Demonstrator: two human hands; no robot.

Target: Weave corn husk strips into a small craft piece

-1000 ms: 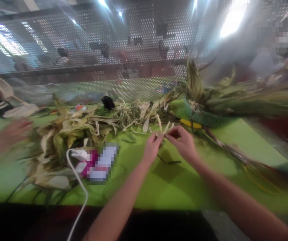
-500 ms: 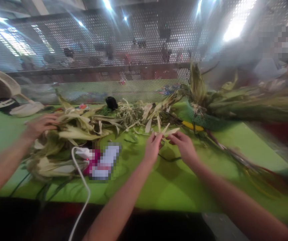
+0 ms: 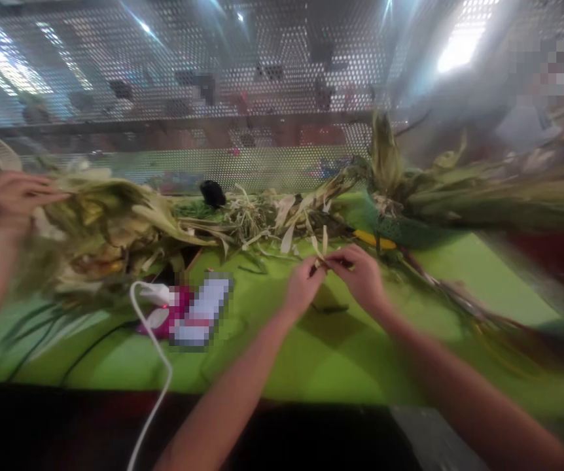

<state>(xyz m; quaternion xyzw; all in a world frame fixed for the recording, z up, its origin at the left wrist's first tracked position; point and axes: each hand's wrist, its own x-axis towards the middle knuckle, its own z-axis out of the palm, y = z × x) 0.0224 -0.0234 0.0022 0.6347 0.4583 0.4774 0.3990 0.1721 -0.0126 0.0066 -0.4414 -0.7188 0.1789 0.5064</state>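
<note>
Above the green table (image 3: 272, 353), my left hand (image 3: 305, 282) pinches a small bundle of pale corn husk strips (image 3: 322, 245), whose ends stick up between the fingers. My right hand (image 3: 358, 271) meets it from the right, its thumb and fingertips closed on the same strips. The fingers partly hide the lower part of the strips. Just behind both hands lie loose husk strips and a tangle of pale fibres (image 3: 252, 212). A short dark piece (image 3: 330, 307) lies on the table beneath my hands.
A co-worker's hand (image 3: 14, 196) holds a heap of husks (image 3: 110, 222) at left. Near it are a pink power strip (image 3: 181, 304) with a white cable (image 3: 168, 366) and a blurred-out phone (image 3: 203, 311). A green basket (image 3: 409, 229) with husks stands right, by a yellow-handled tool (image 3: 375, 239).
My hands have come together on the husk strips, which now stand more upright. The co-worker's hand has moved left and up, and the husk heap has been lifted and shifted.
</note>
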